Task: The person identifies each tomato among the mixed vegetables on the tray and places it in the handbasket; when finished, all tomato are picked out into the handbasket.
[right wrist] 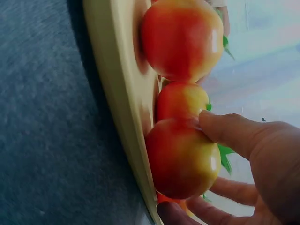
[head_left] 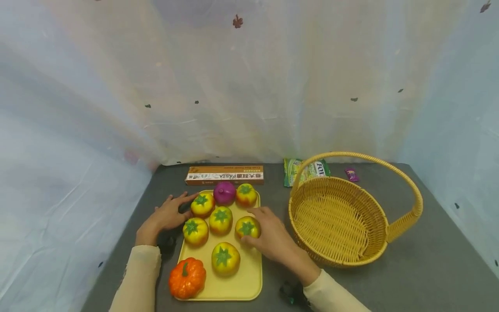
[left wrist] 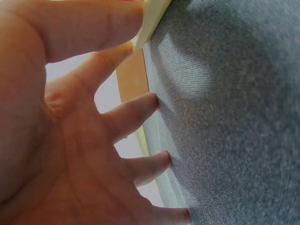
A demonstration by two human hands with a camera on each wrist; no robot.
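Note:
A yellow tray (head_left: 249,277) holds several red-and-yellow tomatoes with green star-shaped tops, a purple onion (head_left: 224,193) and a small orange pumpkin (head_left: 187,277). My right hand (head_left: 273,236) reaches over the tray's right side, thumb and fingers curled round the tomato (head_left: 247,227) there. In the right wrist view, the thumb presses that tomato (right wrist: 180,159) near its top while the fingers go round its far side. On the tray's left, my left hand (head_left: 169,214) has its fingers spread. The left wrist view shows thumb and index finger at the tray edge (left wrist: 152,23), other fingertips on the grey tabletop.
To the right of the tray stands a wicker basket (head_left: 333,225) with a tall arched handle. Behind the tray lies a pasta box (head_left: 224,175). A green snack packet (head_left: 290,171) and a small purple packet (head_left: 351,174) lie at the back, near the curtain.

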